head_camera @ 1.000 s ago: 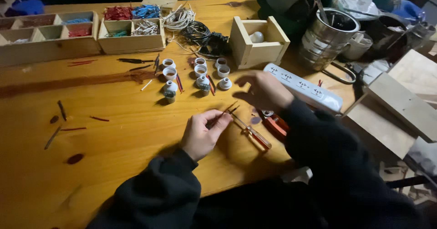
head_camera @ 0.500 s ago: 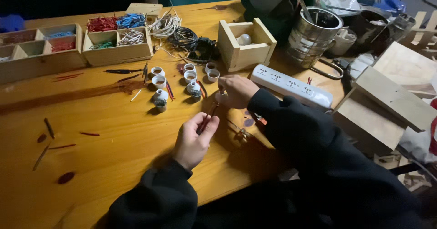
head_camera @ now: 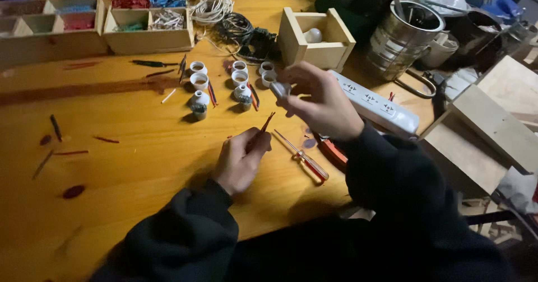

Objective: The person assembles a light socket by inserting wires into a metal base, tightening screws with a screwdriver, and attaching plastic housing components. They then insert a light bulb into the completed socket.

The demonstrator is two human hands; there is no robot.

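The left hand (head_camera: 241,160) rests on the wooden desk (head_camera: 129,147), its fingers pinched around a short red wire piece (head_camera: 267,123) that points up and to the right. The right hand (head_camera: 319,100) hovers above the desk, grasping a small white lamp socket (head_camera: 279,89) by its fingertips, just above the wire's tip. A red-handled screwdriver (head_camera: 305,160) lies on the desk between the hands, with more white sockets (head_camera: 199,104) standing behind.

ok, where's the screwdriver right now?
Head view: the screwdriver lies on the wooden table, between the left hand and the right forearm, below the raised right hand.
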